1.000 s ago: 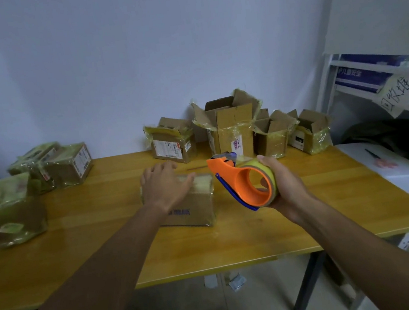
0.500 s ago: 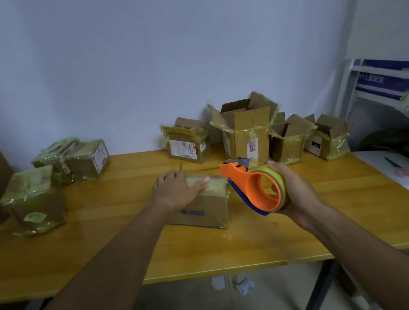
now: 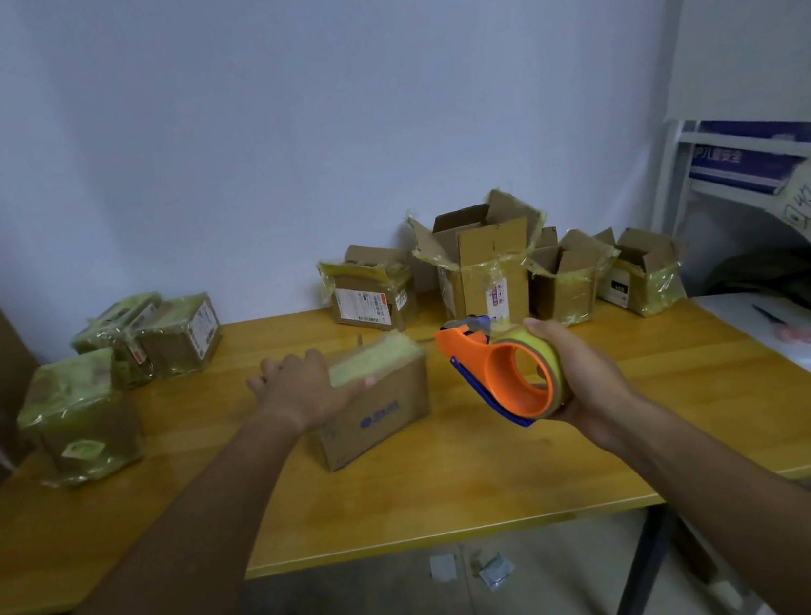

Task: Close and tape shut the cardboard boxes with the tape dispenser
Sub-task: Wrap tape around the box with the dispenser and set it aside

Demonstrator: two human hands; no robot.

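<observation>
A long wooden table (image 3: 663, 429) runs across the view, its left end cut off by the frame. At its back right stand four open cardboard boxes (image 3: 485, 267) with their flaps up and loose yellowish tape on them; their insides are hidden. At the left sit three taped boxes (image 3: 82, 413), wrapped so heavily in tape that their labels are hard to read. In the middle lies the closed box (image 3: 374, 403), brown with a blue print on its near side and a yellow-green taped top. The left hand (image 3: 306, 386) rests flat on its left end, fingers fairly straight, covering that part of the top. Just right of it, held above the table, the right hand (image 3: 580, 377) grips the orange tape dispenser (image 3: 503, 372), fingers curled round its yellowish roll.
</observation>
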